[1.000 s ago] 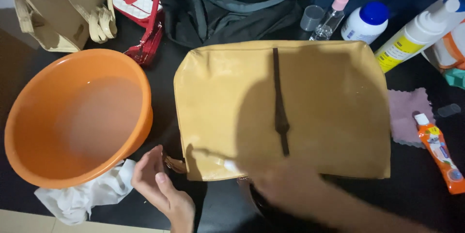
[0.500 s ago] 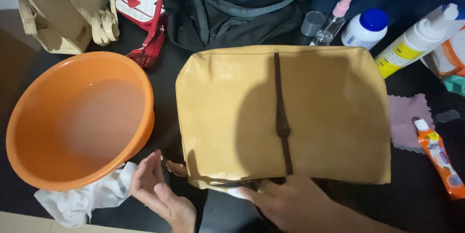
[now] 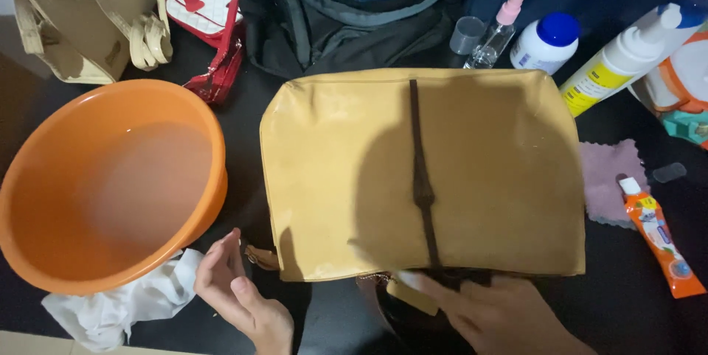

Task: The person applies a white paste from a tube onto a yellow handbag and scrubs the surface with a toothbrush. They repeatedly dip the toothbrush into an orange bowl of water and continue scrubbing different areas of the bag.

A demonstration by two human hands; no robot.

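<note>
- The right hand (image 3: 501, 311) now rests at the near edge of the tan bag (image 3: 420, 171), fingers pinched together on a small pale object at the flap; a second ago it lay further left.
- The left hand (image 3: 240, 292) hovers open, holding nothing, beside the bag's near-left corner.
- The bag lies flat on the counter (image 3: 634, 303), slightly shifted.
- An orange basin (image 3: 103, 185) and white cloth (image 3: 125, 303) sit left.
</note>
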